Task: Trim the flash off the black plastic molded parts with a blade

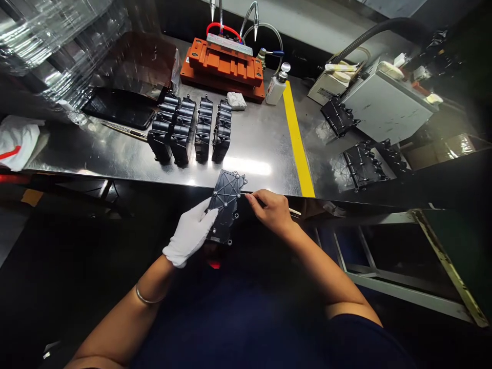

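The black plastic part (226, 211) was clasped in the fingers of the gloved left hand (192, 230), thumb across its face, at the desk's near edge. The bare right hand's (271, 209) fingers pinched a slim tool (294, 212), its tip by the part's right edge. Beyond, on the desk (257, 138), four black housings (203, 128) stood left in a row; farther sat an orange fixture (226, 66), a white bottle (275, 89) just right of it.
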